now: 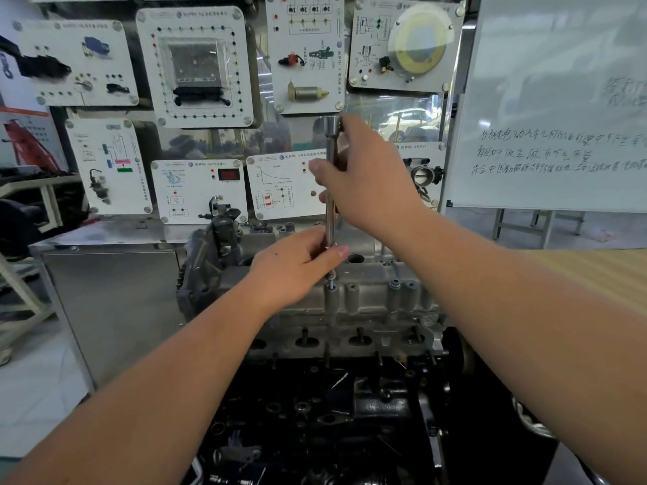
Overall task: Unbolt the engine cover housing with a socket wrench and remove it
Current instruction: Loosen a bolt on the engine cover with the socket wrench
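Socket wrench (330, 190) is standing upright, long axis vertical, over the near-middle edge of the grey engine cover (371, 299). Its lower tip is sitting on a bolt (331, 285) that is poking up from a boss on the cover; whether the socket is fully seated cannot be told, as the thumb is partly hiding the joint.

Left hand (297, 271) is pinching the lower shaft between thumb and curled fingers, just above the bolt, and is the nearer hand to it. Right hand (364, 180) is wrapping the upper shaft, fingers curled round it, thumb up near the top head of the tool. Both hands are gripping the wrench, neither is spread.

The key relation: the bolt is lying straight below both hands, in line with the shaft, so the coming move is likely a twist about that vertical axis, not a sideways pull.

The cover is sitting on top of the dark engine block (350, 414), centre of view, not yet lifted. Round open holes are showing along the cover's top and front face; nothing visible inside them. Training panels (196, 68) are hanging on the far wall, a whiteboard (560, 99) at far right.
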{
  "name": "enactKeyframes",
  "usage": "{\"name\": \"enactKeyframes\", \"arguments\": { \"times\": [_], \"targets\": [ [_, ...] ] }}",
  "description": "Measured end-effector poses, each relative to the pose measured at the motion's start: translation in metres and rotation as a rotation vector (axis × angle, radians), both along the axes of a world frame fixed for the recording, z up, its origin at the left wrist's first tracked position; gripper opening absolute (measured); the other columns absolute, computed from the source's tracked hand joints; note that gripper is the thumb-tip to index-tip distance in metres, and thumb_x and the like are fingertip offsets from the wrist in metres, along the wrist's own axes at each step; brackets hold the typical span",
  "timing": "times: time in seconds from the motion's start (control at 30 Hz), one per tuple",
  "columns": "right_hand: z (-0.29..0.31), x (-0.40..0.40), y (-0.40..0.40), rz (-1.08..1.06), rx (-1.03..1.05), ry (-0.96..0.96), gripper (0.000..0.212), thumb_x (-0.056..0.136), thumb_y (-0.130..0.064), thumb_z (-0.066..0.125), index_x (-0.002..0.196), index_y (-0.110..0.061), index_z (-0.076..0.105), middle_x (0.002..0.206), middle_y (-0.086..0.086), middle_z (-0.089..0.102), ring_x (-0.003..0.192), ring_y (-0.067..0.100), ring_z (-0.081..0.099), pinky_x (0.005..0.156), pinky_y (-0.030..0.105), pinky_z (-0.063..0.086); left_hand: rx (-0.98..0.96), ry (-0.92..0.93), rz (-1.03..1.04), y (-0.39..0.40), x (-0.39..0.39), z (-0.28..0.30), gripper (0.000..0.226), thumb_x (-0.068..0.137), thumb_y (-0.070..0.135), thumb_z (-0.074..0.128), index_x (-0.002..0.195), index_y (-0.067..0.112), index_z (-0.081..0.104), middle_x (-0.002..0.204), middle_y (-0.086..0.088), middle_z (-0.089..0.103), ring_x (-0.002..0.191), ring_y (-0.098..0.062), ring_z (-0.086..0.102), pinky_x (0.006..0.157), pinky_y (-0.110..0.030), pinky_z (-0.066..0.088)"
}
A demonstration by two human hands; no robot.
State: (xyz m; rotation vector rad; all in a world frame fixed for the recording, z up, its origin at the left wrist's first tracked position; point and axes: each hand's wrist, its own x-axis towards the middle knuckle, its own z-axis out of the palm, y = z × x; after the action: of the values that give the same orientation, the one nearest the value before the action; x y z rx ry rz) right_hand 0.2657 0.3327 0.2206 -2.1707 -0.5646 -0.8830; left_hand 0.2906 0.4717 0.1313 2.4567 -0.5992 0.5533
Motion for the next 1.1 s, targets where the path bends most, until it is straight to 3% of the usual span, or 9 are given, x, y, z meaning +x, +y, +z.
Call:
{"name": "enactKeyframes", "arguments": {
  "times": [0.13, 0.23, 0.33, 0.4, 0.47, 0.57, 0.77, 0.9, 1.1],
  "targets": [
    [0.008, 0.000, -0.002, 0.100, -0.025, 0.095, 0.017, 0.101, -0.016, 0.051, 0.116, -0.007, 0.050, 0.094, 0.006, 0.071, 0.070, 0.012, 0.074, 0.062, 0.035, 0.060, -0.030, 0.059, -0.050, 0.006, -0.002, -0.002, 0.031, 0.104, 0.060, 0.030, 0.106, 0.045, 0.057, 0.091, 0.021, 0.070, 0.082, 0.006, 0.062, 0.083, -0.031, 0.048],
    [0.011, -0.004, 0.000, 0.165, -0.041, 0.144, 0.015, 0.101, -0.012, 0.046, 0.115, -0.007, 0.049, 0.096, 0.006, 0.070, 0.069, 0.009, 0.074, 0.049, 0.019, 0.050, -0.112, 0.134, -0.155, 0.008, -0.003, 0.002, 0.019, 0.106, 0.047, 0.041, 0.109, 0.043, 0.059, 0.094, 0.025, 0.074, 0.079, 0.001, 0.068, 0.076, -0.032, 0.053],
    [0.004, -0.003, 0.002, 0.120, 0.031, 0.116, 0.019, 0.097, -0.014, 0.048, 0.113, -0.006, 0.053, 0.096, 0.011, 0.072, 0.071, 0.012, 0.074, 0.057, 0.028, 0.059, -0.089, 0.092, -0.113, 0.005, -0.003, 0.003, 0.024, 0.102, 0.051, 0.046, 0.103, 0.032, 0.061, 0.089, 0.015, 0.076, 0.083, -0.019, 0.071, 0.084, -0.052, 0.057],
    [0.000, -0.002, 0.003, 0.052, 0.025, 0.024, 0.021, 0.097, -0.023, 0.056, 0.113, -0.009, 0.058, 0.089, 0.008, 0.071, 0.074, 0.016, 0.072, 0.067, 0.036, 0.059, -0.095, 0.078, -0.085, 0.003, -0.002, 0.002, 0.034, 0.099, 0.058, 0.046, 0.106, 0.028, 0.061, 0.087, 0.012, 0.075, 0.085, -0.019, 0.071, 0.087, -0.052, 0.055],
    [0.000, -0.003, 0.002, -0.008, -0.025, -0.070, 0.027, 0.096, -0.030, 0.063, 0.117, -0.013, 0.061, 0.081, 0.001, 0.068, 0.075, 0.016, 0.068, 0.069, 0.030, 0.055, -0.096, 0.063, -0.064, 0.001, -0.002, 0.001, 0.046, 0.093, 0.066, 0.044, 0.110, 0.028, 0.061, 0.087, 0.012, 0.073, 0.087, -0.015, 0.070, 0.089, -0.050, 0.054],
    [0.005, -0.004, 0.000, -0.013, -0.064, -0.068, 0.022, 0.096, -0.022, 0.062, 0.112, -0.008, 0.062, 0.083, 0.008, 0.069, 0.078, 0.023, 0.068, 0.073, 0.040, 0.056, -0.053, 0.031, -0.025, 0.000, 0.000, 0.000, 0.059, 0.085, 0.076, 0.034, 0.110, 0.030, 0.061, 0.088, 0.010, 0.068, 0.084, -0.012, 0.065, 0.089, -0.048, 0.054],
    [0.004, -0.002, 0.000, 0.045, -0.044, 0.030, 0.024, 0.096, -0.011, 0.049, 0.119, -0.003, 0.050, 0.096, 0.017, 0.071, 0.085, 0.030, 0.072, 0.075, 0.049, 0.059, -0.114, 0.127, -0.193, 0.012, 0.004, 0.001, 0.021, 0.106, 0.050, 0.036, 0.106, 0.049, 0.057, 0.096, 0.025, 0.074, 0.064, 0.003, 0.062, 0.067, -0.025, 0.047],
    [-0.003, -0.004, 0.000, 0.096, 0.037, -0.017, 0.071, 0.096, -0.010, 0.055, 0.156, -0.025, 0.021, 0.099, 0.018, 0.071, 0.073, 0.025, 0.073, 0.071, 0.046, 0.060, -0.129, 0.079, -0.174, 0.007, 0.005, 0.001, 0.027, 0.097, 0.059, 0.042, 0.089, 0.038, 0.056, 0.087, 0.022, 0.074, 0.060, 0.000, 0.058, 0.067, -0.036, 0.050],
    [0.003, 0.000, -0.006, 0.063, 0.045, -0.074, 0.048, 0.097, -0.016, 0.061, 0.141, -0.023, 0.044, 0.096, 0.004, 0.071, 0.076, 0.018, 0.073, 0.073, 0.040, 0.060, -0.088, 0.039, -0.087, 0.003, 0.006, -0.002, 0.034, 0.085, 0.076, 0.032, 0.080, 0.048, 0.050, 0.079, 0.021, 0.069, 0.061, 0.007, 0.054, 0.067, -0.033, 0.043]
  ]
}}
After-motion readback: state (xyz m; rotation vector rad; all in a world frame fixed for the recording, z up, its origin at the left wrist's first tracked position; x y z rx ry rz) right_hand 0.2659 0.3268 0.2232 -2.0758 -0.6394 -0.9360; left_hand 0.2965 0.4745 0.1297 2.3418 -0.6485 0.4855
